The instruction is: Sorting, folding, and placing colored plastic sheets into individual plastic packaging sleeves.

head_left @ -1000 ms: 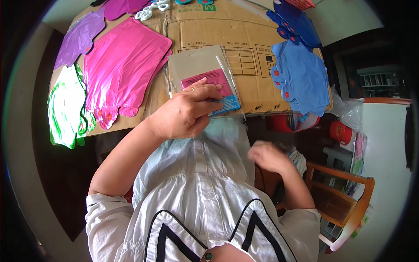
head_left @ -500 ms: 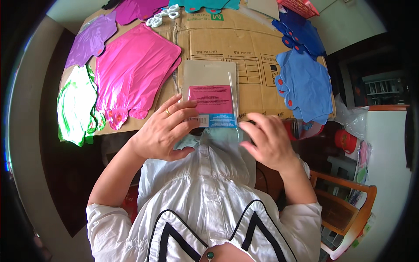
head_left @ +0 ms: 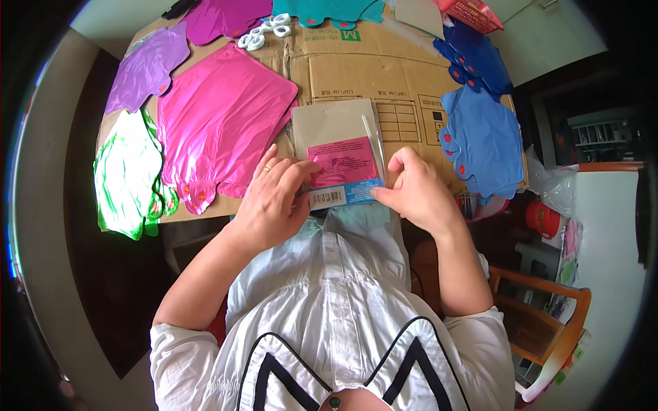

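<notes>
A flat packet lies at the near edge of the cardboard-covered table, a grey card (head_left: 332,122) in a clear plastic sleeve. Its lower part carries a pink printed panel (head_left: 343,162) and a blue and white label with a barcode. My left hand (head_left: 274,195), with a ring on one finger, grips the packet's lower left side, fingertips on top and thumb near the corner. At the lower right corner my right hand (head_left: 419,192) pinches the clear plastic edge between thumb and curled fingers.
Flat shiny foil pieces lie around the cardboard (head_left: 343,68): a large pink one (head_left: 223,116), a green-white one (head_left: 127,175), a purple one (head_left: 147,68) and several blue ones (head_left: 483,137). White rings (head_left: 255,41) sit at the back. A wooden chair (head_left: 541,315) stands at right.
My right hand has closed from spread fingers to a pinch at the packet's lower right corner. The packet now sits slightly turned, and the whole view has shifted a little.
</notes>
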{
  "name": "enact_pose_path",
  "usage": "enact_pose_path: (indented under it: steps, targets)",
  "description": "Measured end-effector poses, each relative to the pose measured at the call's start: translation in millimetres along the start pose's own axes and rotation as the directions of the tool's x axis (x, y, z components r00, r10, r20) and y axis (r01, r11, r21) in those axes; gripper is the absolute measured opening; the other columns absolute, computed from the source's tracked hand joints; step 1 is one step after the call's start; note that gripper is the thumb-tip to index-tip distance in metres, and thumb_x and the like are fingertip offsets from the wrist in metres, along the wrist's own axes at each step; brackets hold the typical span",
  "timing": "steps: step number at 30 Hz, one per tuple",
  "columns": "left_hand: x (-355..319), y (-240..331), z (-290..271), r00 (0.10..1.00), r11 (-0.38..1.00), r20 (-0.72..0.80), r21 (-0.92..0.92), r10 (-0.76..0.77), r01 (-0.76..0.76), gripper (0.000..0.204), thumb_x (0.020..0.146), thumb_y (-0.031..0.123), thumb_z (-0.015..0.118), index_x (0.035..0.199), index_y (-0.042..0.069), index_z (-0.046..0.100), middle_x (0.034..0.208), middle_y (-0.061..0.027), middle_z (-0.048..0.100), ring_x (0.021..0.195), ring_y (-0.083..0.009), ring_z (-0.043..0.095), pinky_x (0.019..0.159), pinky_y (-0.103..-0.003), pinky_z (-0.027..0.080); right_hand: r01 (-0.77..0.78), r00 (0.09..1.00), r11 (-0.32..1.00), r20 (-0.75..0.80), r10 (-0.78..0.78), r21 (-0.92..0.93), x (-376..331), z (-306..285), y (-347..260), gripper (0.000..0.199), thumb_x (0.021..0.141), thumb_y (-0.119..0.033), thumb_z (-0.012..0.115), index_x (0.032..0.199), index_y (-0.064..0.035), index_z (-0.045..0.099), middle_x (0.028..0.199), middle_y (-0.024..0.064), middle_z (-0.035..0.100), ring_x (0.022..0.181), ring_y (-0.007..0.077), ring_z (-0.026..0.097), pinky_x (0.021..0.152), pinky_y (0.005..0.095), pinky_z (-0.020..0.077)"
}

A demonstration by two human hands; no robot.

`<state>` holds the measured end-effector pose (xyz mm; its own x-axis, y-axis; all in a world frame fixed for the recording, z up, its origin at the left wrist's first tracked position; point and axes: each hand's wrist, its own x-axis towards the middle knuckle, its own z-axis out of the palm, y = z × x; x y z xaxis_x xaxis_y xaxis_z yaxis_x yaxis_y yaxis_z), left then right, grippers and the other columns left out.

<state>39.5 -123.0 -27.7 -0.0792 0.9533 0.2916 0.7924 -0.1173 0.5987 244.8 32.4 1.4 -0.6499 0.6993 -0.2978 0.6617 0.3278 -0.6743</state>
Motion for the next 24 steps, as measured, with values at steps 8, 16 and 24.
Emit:
enact_pose_path:
  steps: [8, 16, 24]
  targets:
    - [14, 46, 35, 0.928, 0.877, 0.261, 0.334, 0.266, -0.345, 0.068, 0.081, 0.024, 0.054, 0.144, 0.002, 0.04, 0.153, -0.0138, 0.034, 0.143, -0.03, 0.03, 0.117, -0.049, 0.021, -0.132, 0.965, 0.99, 0.234, 0.117, 0.047, 14, -14, -10, 0.033, 0.079, -0.012, 0.076, 0.088, 0.0007, 0.046, 0.063, 0.0111, 0.06, 0.047, 0.0167, 0.06, 0.042, 0.0317, 0.0479]
    - [-4, 24, 46, 0.946, 0.91, 0.275, 0.324, 0.169, -0.257, 0.068, 0.084, 0.014, 0.049, 0.151, 0.011, 0.033, 0.156, -0.0091, 0.031, 0.144, -0.0281, 0.029, 0.117, -0.05, 0.019, -0.227, 0.954, 0.909, 0.265, 0.136, 0.349, -50, -10, 42, 0.015, 0.092, -0.007, 0.061, 0.102, 0.003, 0.057, 0.072, 0.0083, 0.065, 0.059, 0.012, 0.064, 0.051, 0.0256, 0.0521]
    - [6, 25, 40, 0.932, 0.947, 0.204, 0.056, 0.298, -0.315, 0.083, 0.075, 0.023, 0.07, 0.148, 0.005, 0.035, 0.153, -0.0179, 0.034, 0.141, -0.0323, 0.035, 0.115, -0.046, 0.025, -0.106, 0.981, 0.387, 0.16, -0.111, 0.916, -53, 83, 60, 0.028, 0.103, -0.026, 0.049, 0.101, 0.0015, 0.057, 0.077, 0.0125, 0.069, 0.069, 0.0191, 0.069, 0.065, 0.03, 0.0565]
